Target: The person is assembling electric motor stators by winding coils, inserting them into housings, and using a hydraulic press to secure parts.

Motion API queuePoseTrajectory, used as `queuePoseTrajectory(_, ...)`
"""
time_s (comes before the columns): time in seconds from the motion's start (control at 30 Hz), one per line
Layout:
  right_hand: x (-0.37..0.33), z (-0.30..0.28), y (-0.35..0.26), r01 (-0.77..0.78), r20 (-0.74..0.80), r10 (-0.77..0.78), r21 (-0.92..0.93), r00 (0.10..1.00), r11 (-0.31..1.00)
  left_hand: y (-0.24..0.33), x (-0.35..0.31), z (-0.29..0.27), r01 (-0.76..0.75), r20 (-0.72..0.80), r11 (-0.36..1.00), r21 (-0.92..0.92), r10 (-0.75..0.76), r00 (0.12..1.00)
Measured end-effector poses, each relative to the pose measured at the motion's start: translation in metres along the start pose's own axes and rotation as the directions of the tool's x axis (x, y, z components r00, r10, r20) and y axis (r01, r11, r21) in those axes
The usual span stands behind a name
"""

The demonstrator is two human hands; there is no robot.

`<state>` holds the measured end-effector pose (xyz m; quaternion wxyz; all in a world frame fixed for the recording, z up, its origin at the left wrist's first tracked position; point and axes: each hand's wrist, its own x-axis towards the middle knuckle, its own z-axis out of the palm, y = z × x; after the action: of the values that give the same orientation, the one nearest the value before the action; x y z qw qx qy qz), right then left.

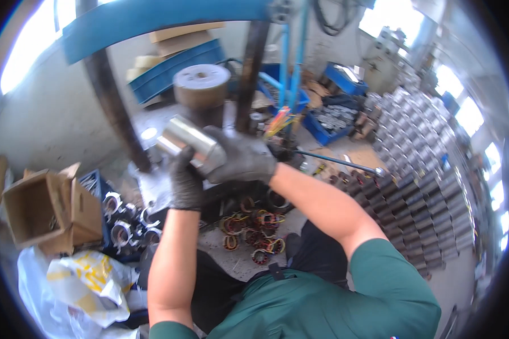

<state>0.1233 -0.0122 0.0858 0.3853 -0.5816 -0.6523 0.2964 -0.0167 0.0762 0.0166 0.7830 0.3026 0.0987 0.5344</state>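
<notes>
Both hands wear dark gloves and hold a shiny metal cylinder [182, 135] tilted in front of the press. My left hand [185, 179] grips its lower near side, thumb up against the metal. My right hand [240, 158] is wrapped over its right end and hides part of it. Just beyond stands a thick round block [202, 85] with a pale top and a hole in the centre, between the two dark posts of the press. The metal bed [155, 189] of the press lies under my hands.
A blue crossbeam [164, 25] spans the top. Copper-wound stators [254, 229] lie on the floor between my legs. Stacked metal cylinders [418, 169] rise at the right. An open cardboard box [37, 209], ring-shaped metal parts [120, 233] and plastic bags [85, 282] sit at the left.
</notes>
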Motion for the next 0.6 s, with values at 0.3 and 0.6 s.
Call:
queuePoseTrajectory(0.3, -0.002, 0.058, 0.045, 0.276, -0.402, -0.356, -0.243, 0.844, 0.930, 0.009, 0.041, -0.070, 0.281, -0.201, 0.910, 0.305, -0.227, 0.953)
queuePoseTrajectory(0.6, -0.038, 0.021, 0.073, -0.035, -0.117, 0.057, 0.186, 0.991, 0.982, 0.066, 0.093, -0.136, 0.352, 0.232, 0.654, -0.670, -0.266, 0.936)
